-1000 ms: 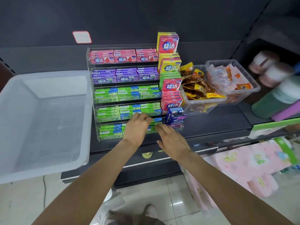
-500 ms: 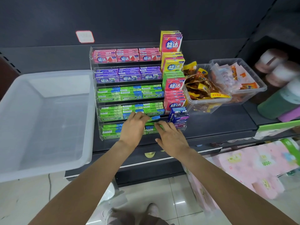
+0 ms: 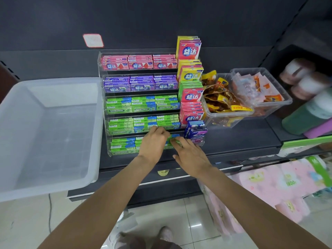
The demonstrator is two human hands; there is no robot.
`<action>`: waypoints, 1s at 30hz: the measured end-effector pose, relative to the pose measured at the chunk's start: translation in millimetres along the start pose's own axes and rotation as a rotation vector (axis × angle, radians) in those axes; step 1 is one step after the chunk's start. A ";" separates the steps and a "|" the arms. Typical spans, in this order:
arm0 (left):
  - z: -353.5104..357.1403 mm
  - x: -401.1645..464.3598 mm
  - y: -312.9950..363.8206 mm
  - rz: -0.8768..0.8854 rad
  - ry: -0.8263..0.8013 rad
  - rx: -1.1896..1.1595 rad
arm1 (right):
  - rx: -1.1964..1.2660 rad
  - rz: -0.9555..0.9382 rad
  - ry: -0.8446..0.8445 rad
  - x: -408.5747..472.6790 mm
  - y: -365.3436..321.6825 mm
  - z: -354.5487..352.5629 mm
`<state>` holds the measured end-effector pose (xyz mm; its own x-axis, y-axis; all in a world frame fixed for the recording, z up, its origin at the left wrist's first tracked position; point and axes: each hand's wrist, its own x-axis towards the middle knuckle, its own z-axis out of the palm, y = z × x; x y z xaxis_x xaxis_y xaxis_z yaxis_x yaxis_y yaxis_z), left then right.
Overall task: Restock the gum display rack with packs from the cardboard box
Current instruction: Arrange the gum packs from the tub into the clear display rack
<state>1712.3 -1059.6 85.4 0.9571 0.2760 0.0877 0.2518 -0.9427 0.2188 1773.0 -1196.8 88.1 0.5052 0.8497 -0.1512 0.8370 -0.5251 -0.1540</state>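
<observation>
Dark shelf [image 3: 233, 141], both hands' grip on green gum packs [image 3: 172, 141]

the gum display rack [image 3: 103, 97] is clear glossy acrylic; its gum packs [image 3: 118, 110] wear shiny printed wrap. the storage bin [image 3: 53, 83] is frosted, translucent plastic. the shelf [image 3: 233, 139] looks matt dark metal, the floor tiles [image 3: 188, 218] polished and reflective.
</observation>
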 end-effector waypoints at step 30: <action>7.8 -26.3 -30.2 0.232 -0.043 0.199 | 0.095 0.085 -0.091 3.2 -8.7 -2.1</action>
<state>1680.6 -1039.9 68.9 0.9964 0.0454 0.0710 0.0453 -0.9990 0.0030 1767.8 -1189.4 91.0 0.5484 0.7964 -0.2548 0.7664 -0.6006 -0.2277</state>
